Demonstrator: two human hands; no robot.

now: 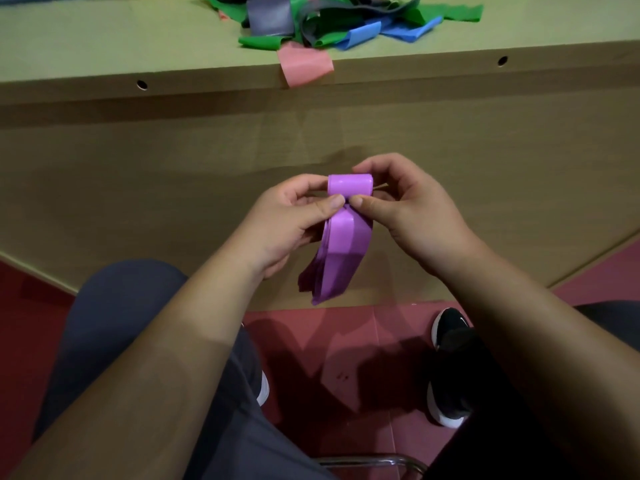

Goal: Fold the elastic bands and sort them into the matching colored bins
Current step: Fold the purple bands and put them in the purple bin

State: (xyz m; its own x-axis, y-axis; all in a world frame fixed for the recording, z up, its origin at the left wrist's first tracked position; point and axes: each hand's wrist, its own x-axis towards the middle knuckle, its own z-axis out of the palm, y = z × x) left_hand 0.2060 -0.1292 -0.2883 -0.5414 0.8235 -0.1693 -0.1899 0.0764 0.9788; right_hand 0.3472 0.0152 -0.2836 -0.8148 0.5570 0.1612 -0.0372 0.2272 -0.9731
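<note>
**tidybench:** How do you stop the fold springing open on these stretchy things?

**me:** Right now I've got the purple band (341,251) up in the air, dead centre in front of me, lower than the table (104,39) edge. My left hand (287,223) pinches it from 9 o'clock and my right hand (412,213) from 3 o'clock. Both are closed tight on the band, thumbs nearly touching just under the rolled-over top. The loose tail hangs toward 6 o'clock.

My take: pin the thumbs at the crease and bring the tail up in even laps so the edges line up. If one side slips, I'd guess the whole roll skews.

**tidybench:** And where does it go after?

**me:** Can't say, no bins in my view. There's only the pile (311,26) of green, grey and blue bands up at 12 o'clock on the table, with a pink band (304,69) drooping over the edge. I reckon the bundle needs a firm one-hand pinch before I reach anywhere.
</note>
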